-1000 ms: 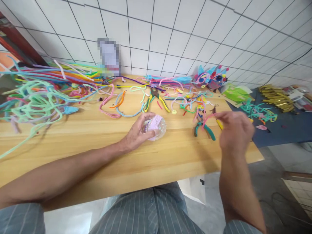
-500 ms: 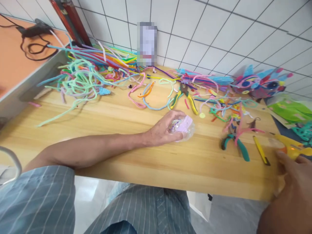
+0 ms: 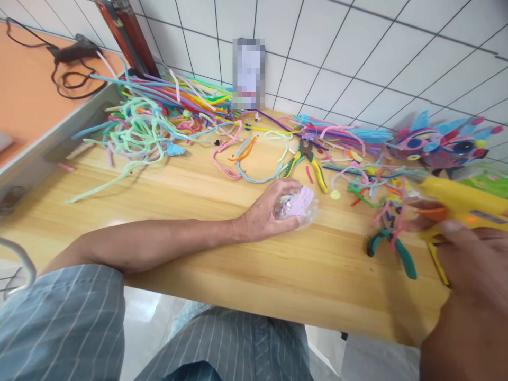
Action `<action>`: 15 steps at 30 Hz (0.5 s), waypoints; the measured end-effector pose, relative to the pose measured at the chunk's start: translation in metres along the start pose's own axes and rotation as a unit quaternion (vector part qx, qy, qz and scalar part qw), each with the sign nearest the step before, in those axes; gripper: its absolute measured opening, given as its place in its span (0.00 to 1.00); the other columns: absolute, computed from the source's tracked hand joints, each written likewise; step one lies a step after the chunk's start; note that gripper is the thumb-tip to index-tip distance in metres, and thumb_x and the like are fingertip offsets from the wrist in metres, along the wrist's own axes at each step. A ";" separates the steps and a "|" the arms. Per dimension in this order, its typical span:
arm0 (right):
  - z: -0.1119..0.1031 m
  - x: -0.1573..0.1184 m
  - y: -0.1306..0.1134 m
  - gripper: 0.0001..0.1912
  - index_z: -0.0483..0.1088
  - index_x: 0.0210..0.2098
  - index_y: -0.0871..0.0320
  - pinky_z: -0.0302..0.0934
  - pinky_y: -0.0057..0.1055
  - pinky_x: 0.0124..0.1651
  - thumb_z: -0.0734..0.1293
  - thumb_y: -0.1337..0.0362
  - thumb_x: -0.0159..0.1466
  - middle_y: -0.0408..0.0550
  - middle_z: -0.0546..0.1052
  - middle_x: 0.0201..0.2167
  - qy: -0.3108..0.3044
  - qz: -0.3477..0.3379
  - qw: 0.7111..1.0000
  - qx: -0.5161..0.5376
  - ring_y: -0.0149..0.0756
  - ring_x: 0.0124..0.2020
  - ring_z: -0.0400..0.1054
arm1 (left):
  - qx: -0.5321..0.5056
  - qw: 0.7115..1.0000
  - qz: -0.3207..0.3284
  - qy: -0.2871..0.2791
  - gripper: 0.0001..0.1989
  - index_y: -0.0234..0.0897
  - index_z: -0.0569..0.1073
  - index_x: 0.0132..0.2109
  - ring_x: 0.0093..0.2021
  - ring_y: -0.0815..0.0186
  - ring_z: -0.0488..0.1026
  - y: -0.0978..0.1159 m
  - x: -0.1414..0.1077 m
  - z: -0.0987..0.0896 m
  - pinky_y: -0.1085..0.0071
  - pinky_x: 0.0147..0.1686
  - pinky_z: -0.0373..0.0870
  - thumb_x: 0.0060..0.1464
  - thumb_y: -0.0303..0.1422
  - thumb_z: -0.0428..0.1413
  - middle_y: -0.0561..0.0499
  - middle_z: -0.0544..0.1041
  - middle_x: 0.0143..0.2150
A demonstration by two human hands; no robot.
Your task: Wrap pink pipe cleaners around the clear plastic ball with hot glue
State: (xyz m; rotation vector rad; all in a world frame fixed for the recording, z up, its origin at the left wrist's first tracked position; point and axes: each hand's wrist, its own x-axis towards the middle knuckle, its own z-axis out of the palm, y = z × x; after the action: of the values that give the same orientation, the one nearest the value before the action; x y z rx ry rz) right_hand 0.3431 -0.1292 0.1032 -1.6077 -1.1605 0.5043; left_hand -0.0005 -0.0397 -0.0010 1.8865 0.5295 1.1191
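My left hand [image 3: 262, 211] is closed around a clear, rounded plastic object [image 3: 296, 205] with a pale purple patch, resting on the wooden table [image 3: 238, 270]. What the clear object is I cannot tell. On the right, my right hand [image 3: 468, 254] grips a yellow hot glue gun [image 3: 464, 198], raised above the table with its nozzle toward the left; motion blurs both. Below the glue gun lie green-handled pliers [image 3: 405, 259] and a partly hidden yellow utility knife [image 3: 440, 267]. Yellow-handled pliers [image 3: 317, 172] lie beyond my left hand.
Tangled pipe cleaners [image 3: 138, 132] heap at the back left; a bundle of pipe cleaners [image 3: 341, 135] lies along the wall. Two colourful masks or figures [image 3: 436, 143] stand back right. A phone [image 3: 248, 74], blurred out, leans on the tiled wall. Pipe-cleaner scraps [image 3: 369, 185] are scattered at right.
My right hand has lifted the yellow glue gun from the table's right edge and brought it up and to the left. My left hand stays on the clear object. The view has shifted slightly.
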 end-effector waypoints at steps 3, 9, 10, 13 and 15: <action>0.034 -0.016 -0.016 0.15 0.84 0.36 0.51 0.68 0.37 0.27 0.79 0.48 0.56 0.52 0.85 0.37 -0.146 -0.007 0.989 -0.019 0.43 0.29 0.75 | 0.004 1.000 -0.019 0.014 0.31 0.41 0.65 0.66 0.70 0.50 0.70 0.000 -0.001 0.000 0.48 0.72 0.68 0.61 0.42 0.65 0.38 0.71 0.67; 0.045 -0.031 0.008 0.08 0.85 0.33 0.47 0.76 0.39 0.33 0.77 0.51 0.60 0.48 0.84 0.29 -0.197 -0.037 0.979 -0.039 0.47 0.31 0.81 | -0.004 0.999 -0.049 0.020 0.32 0.42 0.65 0.66 0.70 0.50 0.70 0.001 0.002 0.000 0.47 0.72 0.67 0.60 0.43 0.66 0.38 0.71 0.67; 0.045 -0.033 0.011 0.07 0.85 0.32 0.46 0.77 0.39 0.34 0.77 0.51 0.59 0.48 0.85 0.29 -0.191 -0.037 0.980 -0.044 0.48 0.32 0.81 | -0.004 0.999 -0.051 0.018 0.32 0.42 0.65 0.66 0.70 0.50 0.70 0.002 0.002 0.000 0.47 0.72 0.67 0.60 0.43 0.66 0.38 0.71 0.67; 0.045 -0.037 0.013 0.04 0.84 0.29 0.45 0.78 0.40 0.35 0.78 0.54 0.57 0.47 0.84 0.28 -0.185 -0.025 0.981 -0.060 0.49 0.31 0.81 | 0.000 0.999 -0.045 0.019 0.31 0.42 0.65 0.65 0.70 0.51 0.70 0.002 0.003 0.000 0.48 0.72 0.67 0.60 0.42 0.65 0.39 0.71 0.67; 0.048 -0.039 0.009 0.05 0.83 0.26 0.45 0.78 0.40 0.34 0.78 0.54 0.55 0.46 0.83 0.26 -0.190 -0.010 0.980 -0.063 0.48 0.29 0.80 | 0.003 0.999 -0.040 0.020 0.31 0.42 0.65 0.65 0.70 0.51 0.70 0.002 0.004 0.000 0.48 0.72 0.67 0.60 0.42 0.65 0.39 0.72 0.66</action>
State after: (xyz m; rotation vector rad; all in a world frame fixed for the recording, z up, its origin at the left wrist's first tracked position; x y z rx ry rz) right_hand 0.2922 -0.1388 0.0686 -1.6490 -1.5161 0.7621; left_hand 0.0010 -0.0379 0.0027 1.8345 0.6251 1.1058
